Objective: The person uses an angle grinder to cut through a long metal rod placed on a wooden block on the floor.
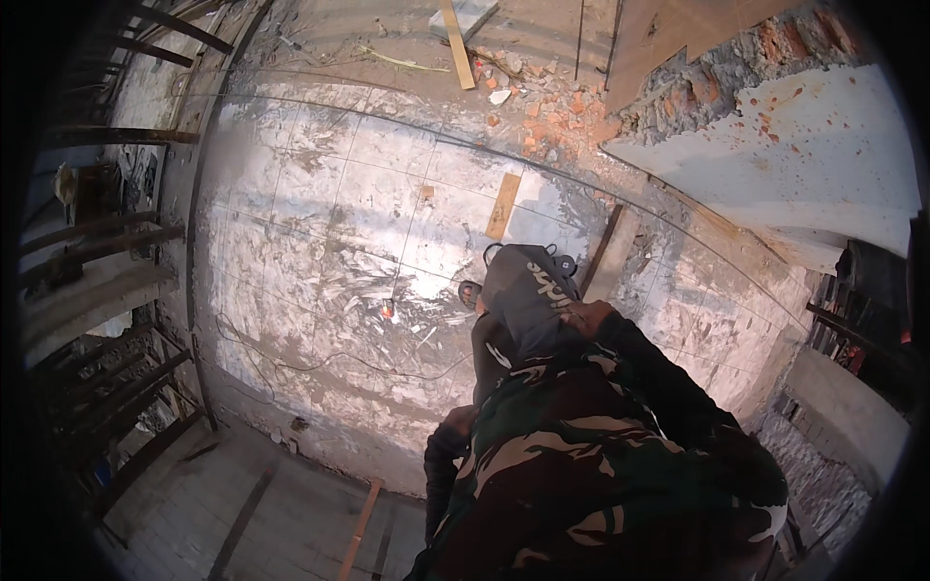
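Note:
My right hand (590, 315) rests against the front of my dark grey trousers (528, 290); its fingers are in shadow, and I cannot make out whether they hold anything. Low at my left side, beside the camouflage shirt (572, 436), is my left hand (459, 419). Its fingers are mostly hidden by the shirt and the dark. Below me my feet in sandals (470, 293) stand on the worn, whitish tiled floor (320, 213). Just ahead of them a short wooden board (503, 206) lies flat.
Broken brick rubble (557, 121) lies ahead, near a longer wooden strip (457, 44). A broken white-painted wall piece (804, 145) juts out at the right. A thin cable (368, 366) trails over the floor at left, near a small red-and-white item (387, 310). Dark beams (107, 247) line the left side.

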{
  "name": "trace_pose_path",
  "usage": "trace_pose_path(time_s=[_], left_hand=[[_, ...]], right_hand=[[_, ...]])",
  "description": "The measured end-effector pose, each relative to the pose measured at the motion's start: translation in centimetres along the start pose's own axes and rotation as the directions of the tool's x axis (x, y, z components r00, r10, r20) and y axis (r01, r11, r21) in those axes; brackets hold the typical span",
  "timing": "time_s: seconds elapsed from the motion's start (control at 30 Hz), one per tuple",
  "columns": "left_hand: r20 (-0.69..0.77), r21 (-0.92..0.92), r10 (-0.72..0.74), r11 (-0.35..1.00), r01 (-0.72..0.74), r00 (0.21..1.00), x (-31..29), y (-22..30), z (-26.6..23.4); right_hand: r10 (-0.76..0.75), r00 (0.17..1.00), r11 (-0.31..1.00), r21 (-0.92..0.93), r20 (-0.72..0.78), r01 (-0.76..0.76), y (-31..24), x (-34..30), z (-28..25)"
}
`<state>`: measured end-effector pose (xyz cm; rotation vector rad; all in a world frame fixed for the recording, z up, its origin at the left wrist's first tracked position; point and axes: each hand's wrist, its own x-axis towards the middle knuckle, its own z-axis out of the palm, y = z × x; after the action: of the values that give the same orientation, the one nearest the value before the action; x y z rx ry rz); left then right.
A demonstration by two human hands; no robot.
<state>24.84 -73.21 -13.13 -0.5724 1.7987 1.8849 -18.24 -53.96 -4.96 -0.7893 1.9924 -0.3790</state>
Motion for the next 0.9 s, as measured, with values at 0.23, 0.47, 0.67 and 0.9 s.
trace_pose_path(time_s=[0.23, 0.47, 0.67, 0.9], left_hand=[[0.337, -0.522, -0.202, 0.773, 0.361, 0.919, 2.3, 6.7, -16.7], [0.094, 0.676, -0.371, 0.705, 0.214, 0.924, 20.9, 20.1, -32.6], [0.037, 0.898, 0.314, 0.406, -0.169, 0.949, 56.1, 11.4, -46.6], [0.299, 0.950, 0.588, -0.258, -0.176, 0.752, 89.8, -8.4, -53.1]], right_hand=[[0.041, 0.986, 0.927, 0.361, 0.160, -0.097, -6.1, 3.0, -1.7], [0.177, 0.971, 0.966, 0.216, -0.163, -0.140, -5.4, 26.6, 1.2], [0.133, 0.759, 0.990, 0.045, -0.638, -0.136, -0.9, 48.7, 5.4], [0.071, 0.613, 0.991, 0.125, -0.787, 0.046, 2.5, 56.9, 4.9]])
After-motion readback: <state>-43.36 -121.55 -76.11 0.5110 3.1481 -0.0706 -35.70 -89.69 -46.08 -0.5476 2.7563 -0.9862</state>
